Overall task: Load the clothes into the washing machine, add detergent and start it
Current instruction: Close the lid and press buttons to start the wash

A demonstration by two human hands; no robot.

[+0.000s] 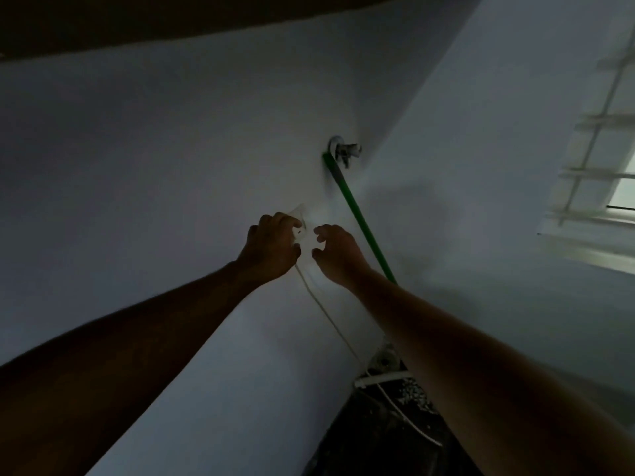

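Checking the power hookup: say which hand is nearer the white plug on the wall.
Left. The left hand grips the white plug at the wall; the right hand hovers just right of it, fingers loosely curled, not touching.

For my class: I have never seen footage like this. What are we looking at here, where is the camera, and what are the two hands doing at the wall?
The one picture comes from a camera worn on the person's head, so both bare arms reach away from the viewer. The left hand has its grip on a white plug at the wall, with a white cord hanging below. The right hand hovers beside it, fingers loosely curled, holding nothing. Above sits a metal tap with a green hose running down. A barred window is on the right. The picture is dim and blurred.
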